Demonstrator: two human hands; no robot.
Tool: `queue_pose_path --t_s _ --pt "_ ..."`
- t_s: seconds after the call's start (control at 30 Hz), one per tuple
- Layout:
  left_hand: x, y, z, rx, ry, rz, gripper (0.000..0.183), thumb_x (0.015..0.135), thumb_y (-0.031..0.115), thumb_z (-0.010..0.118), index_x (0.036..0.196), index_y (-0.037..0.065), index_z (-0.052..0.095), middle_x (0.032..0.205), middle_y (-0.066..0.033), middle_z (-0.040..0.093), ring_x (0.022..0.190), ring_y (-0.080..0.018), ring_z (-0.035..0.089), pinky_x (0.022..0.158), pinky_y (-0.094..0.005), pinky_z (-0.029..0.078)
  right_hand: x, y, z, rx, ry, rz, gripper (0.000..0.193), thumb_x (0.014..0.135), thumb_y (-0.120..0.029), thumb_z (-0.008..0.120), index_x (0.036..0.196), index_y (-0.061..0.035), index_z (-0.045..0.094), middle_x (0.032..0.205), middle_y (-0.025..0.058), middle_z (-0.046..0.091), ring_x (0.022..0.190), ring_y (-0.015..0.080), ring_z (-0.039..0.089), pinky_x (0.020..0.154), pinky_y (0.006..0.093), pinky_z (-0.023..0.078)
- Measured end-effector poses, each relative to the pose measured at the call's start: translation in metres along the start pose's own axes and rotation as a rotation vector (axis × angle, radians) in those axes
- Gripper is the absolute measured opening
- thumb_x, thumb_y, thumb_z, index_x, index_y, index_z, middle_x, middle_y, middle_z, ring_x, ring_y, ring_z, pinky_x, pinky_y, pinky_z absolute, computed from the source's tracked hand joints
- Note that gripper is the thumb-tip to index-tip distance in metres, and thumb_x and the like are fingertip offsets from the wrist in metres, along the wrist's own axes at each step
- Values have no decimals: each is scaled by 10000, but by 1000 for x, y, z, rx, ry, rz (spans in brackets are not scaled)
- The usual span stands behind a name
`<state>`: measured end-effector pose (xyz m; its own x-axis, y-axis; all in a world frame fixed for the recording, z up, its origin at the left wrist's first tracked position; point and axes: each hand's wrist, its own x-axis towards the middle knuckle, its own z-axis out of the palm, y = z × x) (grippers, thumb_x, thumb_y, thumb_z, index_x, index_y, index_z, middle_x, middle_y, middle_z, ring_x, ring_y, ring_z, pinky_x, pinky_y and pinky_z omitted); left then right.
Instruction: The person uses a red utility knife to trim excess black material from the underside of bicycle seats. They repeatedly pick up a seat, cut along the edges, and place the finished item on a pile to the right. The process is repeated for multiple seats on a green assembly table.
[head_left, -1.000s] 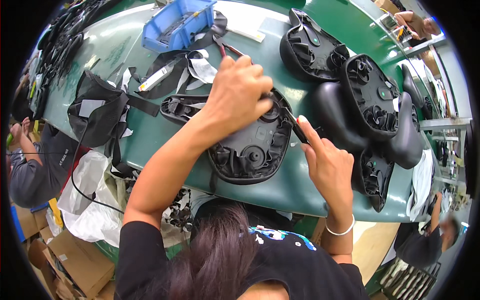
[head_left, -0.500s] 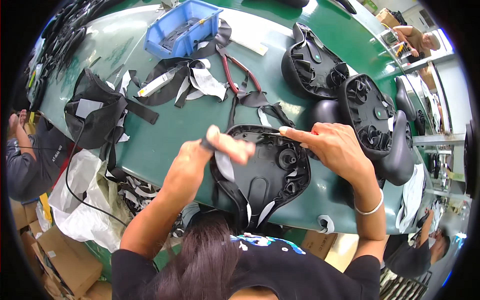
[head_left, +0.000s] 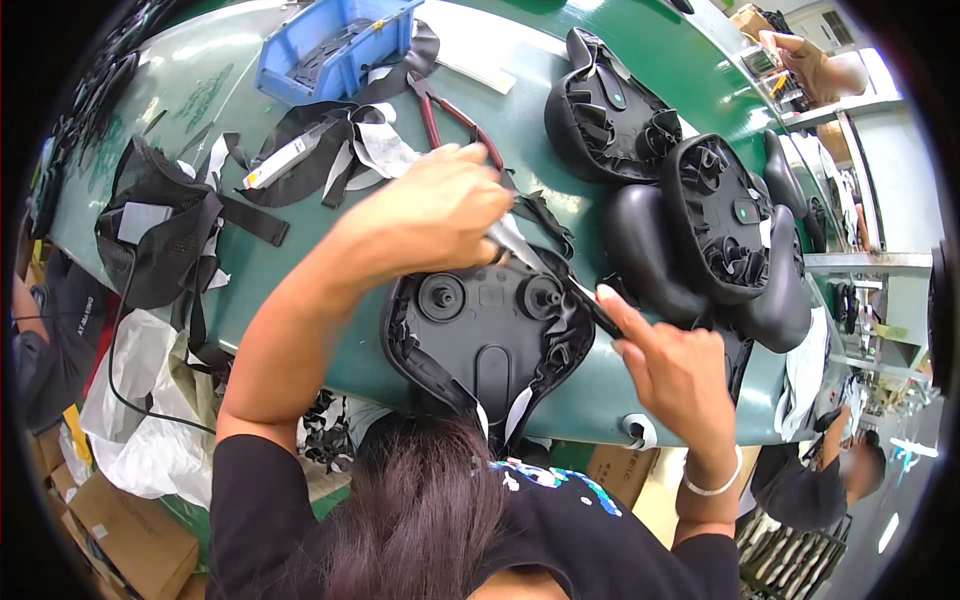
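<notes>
An upturned bicycle saddle [head_left: 490, 335], black with two round posts inside and white strips at its nose, lies on the green table in front of me. My left hand [head_left: 450, 212] is closed at its far edge and grips a black-and-white strip of cover material [head_left: 515, 243], stretched toward the right. At the saddle's far right edge, my right hand [head_left: 675, 365] closes around a slim blade-like tool [head_left: 585, 292] with a red spot by the fingertip; most of it is hidden. Red-handled pliers [head_left: 430, 118] lie open just beyond my left hand.
More black saddles [head_left: 615, 115] lie at the right, some upturned. A blue bin [head_left: 340, 50] with dark pieces stands at the back. Fabric scraps, a white marker-like stick [head_left: 285, 160] and a black mesh bag [head_left: 155, 225] are on the left. Other people work at both sides.
My left hand has moved up and right with the strip, off the saddle's left side. My right hand has come lower and nearer. The whole view has shifted slightly.
</notes>
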<state>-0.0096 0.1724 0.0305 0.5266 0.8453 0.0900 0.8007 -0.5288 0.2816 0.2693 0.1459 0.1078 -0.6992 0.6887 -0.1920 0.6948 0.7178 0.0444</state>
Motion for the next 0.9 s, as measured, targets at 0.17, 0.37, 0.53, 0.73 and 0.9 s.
queue_pose_path --t_s 0.17,0.37,0.53,0.73,0.9 --pt "7 12 15 -1457 57 58 234 932 220 571 829 13 613 909 -58 618 912 -184 579 783 -307 443 38 23 -6 151 -37 -189 496 833 -165 625 1318 -217 533 546 68 545 490 265 552 470 397 373" --pt "3 -5 -24 -1814 830 -291 266 952 235 515 772 45 465 581 1 400 482 -95 342 451 -263 302 2 -1 3 36 -74 -133 574 840 -187 635 1384 -229 455 555 56 538 438 257 524 451 391 374" --pt "31 16 -66 -1812 1155 -297 238 966 160 475 740 105 426 608 26 312 483 -62 312 419 -239 244 -48 -34 35 287 14 144 576 852 -145 625 1400 -146 446 655 114 619 498 274 577 475 378 420" --pt "-21 10 -73 -1701 1218 198 277 963 132 460 717 41 371 684 -32 321 578 -119 280 509 -275 237 -98 -73 51 1037 -8 618 561 901 -97 570 1428 -84 381 751 152 672 538 262 640 530 350 486" --pt "-28 38 -67 -1457 1384 112 167 911 85 486 806 -45 488 720 -55 429 600 -128 368 508 -254 304 -106 -70 68 579 165 359 602 880 -129 615 1430 -87 375 747 146 670 528 279 622 503 375 470"
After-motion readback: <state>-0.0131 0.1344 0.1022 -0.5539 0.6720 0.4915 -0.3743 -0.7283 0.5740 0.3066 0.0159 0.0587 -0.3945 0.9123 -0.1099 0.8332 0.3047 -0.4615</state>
